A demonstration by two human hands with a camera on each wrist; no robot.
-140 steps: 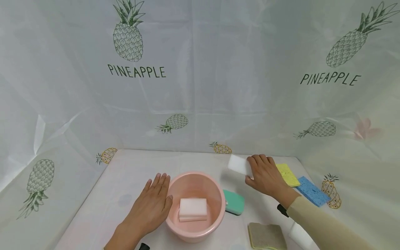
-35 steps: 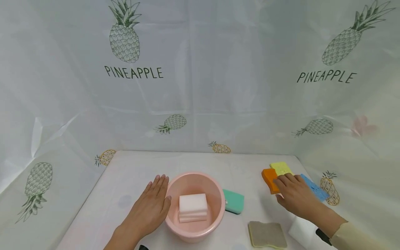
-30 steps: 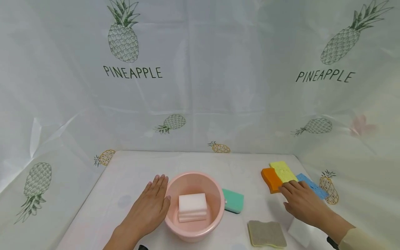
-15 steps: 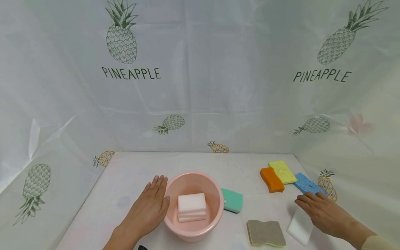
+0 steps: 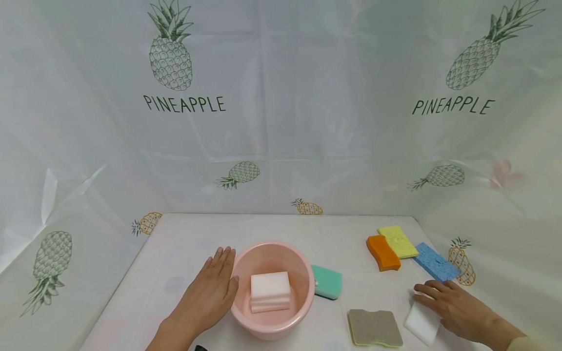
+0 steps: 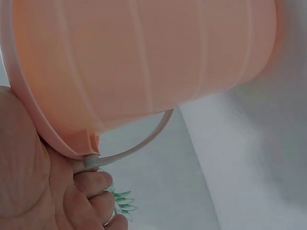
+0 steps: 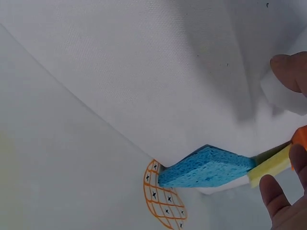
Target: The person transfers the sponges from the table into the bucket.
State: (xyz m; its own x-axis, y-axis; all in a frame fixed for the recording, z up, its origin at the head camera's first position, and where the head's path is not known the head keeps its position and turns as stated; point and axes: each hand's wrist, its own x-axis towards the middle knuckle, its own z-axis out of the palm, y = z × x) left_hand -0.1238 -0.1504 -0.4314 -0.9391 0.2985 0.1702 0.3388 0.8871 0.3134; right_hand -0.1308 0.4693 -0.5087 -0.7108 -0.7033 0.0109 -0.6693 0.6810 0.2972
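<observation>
In the head view my left hand [image 5: 206,287] lies with straight fingers against the left side of a pink bucket [image 5: 303,312]. The left wrist view shows the palm at the rim, by the grey handle [image 6: 136,148]. White sponges [image 5: 270,285] lie stacked inside. At the right, my right hand [image 5: 461,309] is over a white sponge [image 5: 422,322] on the table, fingers at its far end. The right wrist view has the thumb [image 7: 288,72] at that sponge and the other fingers [image 7: 273,194] spread apart from it.
A green sponge [image 5: 328,282] lies just right of the bucket, and a grey-brown scouring sponge [image 5: 374,327] nearer me. Orange [image 5: 383,253], yellow [image 5: 398,242] and blue [image 5: 436,262] sponges lie together at the back right. A pineapple-printed sheet [image 5: 325,122] rises behind the table.
The right hand, earlier carrying a white sponge, moved past the orange and yellow sponges to the white one at the right. White sponges in the bucket now stack higher. The left hand stays put.
</observation>
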